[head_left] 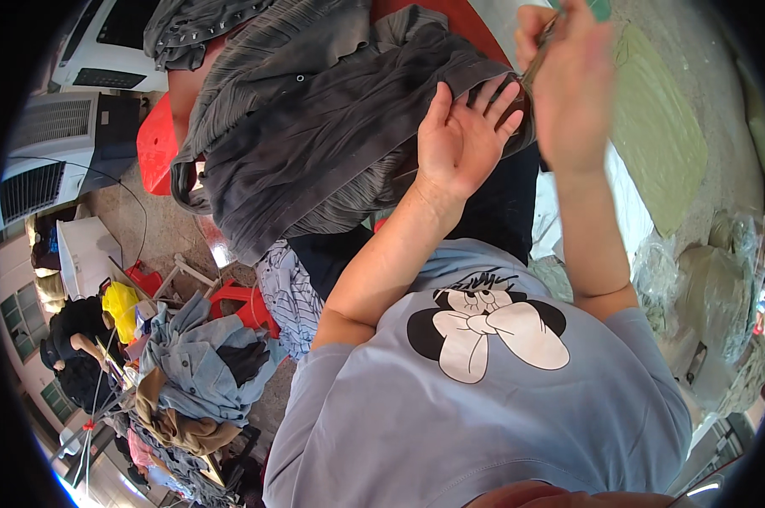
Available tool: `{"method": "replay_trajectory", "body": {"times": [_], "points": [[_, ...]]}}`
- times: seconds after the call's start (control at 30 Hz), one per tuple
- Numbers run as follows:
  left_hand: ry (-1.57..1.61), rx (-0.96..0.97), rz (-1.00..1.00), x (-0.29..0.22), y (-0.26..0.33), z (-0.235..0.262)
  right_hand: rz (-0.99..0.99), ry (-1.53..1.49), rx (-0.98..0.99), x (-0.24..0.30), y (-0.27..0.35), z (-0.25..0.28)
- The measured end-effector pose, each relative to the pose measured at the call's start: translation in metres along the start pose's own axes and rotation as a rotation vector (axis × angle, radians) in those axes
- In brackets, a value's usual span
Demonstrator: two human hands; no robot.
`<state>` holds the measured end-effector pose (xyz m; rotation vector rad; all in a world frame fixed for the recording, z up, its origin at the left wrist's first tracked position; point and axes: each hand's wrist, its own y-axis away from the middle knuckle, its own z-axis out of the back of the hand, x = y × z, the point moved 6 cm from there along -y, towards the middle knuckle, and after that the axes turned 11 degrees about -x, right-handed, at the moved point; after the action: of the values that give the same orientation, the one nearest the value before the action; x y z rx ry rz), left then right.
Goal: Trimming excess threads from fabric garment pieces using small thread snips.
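My left hand (461, 146) is open, palm up with the fingers spread, its fingertips by the edge of a dark grey garment (315, 140). The garment lies in loose folds across a red surface in front of me, with finely pleated grey cloth (272, 63) beneath and beyond it. To the right and higher, my right hand (576, 89) is raised and smeared by motion. Its fingers are closed around a thin dark thing (543, 55) whose kind I cannot make out.
An olive-green sheet or bag (658, 127) lies on the floor at right, near clear plastic-wrapped bundles (713, 279). At left are a red stool (245, 305), a heap of denim clothes (200, 360) and white appliance-like units (52, 118). A person in black (77, 351) is at far left.
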<state>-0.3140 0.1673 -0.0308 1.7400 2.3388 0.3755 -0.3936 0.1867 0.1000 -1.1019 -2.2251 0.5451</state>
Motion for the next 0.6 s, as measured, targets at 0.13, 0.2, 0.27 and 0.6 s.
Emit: {"method": "replay_trajectory", "body": {"times": [0.13, 0.2, 0.27, 0.6], "points": [[0.035, 0.057, -0.015, -0.012, 0.014, -0.016, -0.439, -0.194, -0.54, -0.005, 0.001, -0.014], [0.055, 0.068, -0.009, -0.016, 0.016, -0.02, -0.458, 0.115, -0.572, -0.01, -0.001, -0.011], [0.064, 0.097, -0.015, -0.022, 0.018, -0.028, -0.526, 0.062, -0.38, -0.019, 0.0, -0.012], [-0.043, 0.119, -0.833, -0.201, 0.182, -0.04, -0.958, 0.18, -0.204, -0.14, 0.058, -0.041]]}}
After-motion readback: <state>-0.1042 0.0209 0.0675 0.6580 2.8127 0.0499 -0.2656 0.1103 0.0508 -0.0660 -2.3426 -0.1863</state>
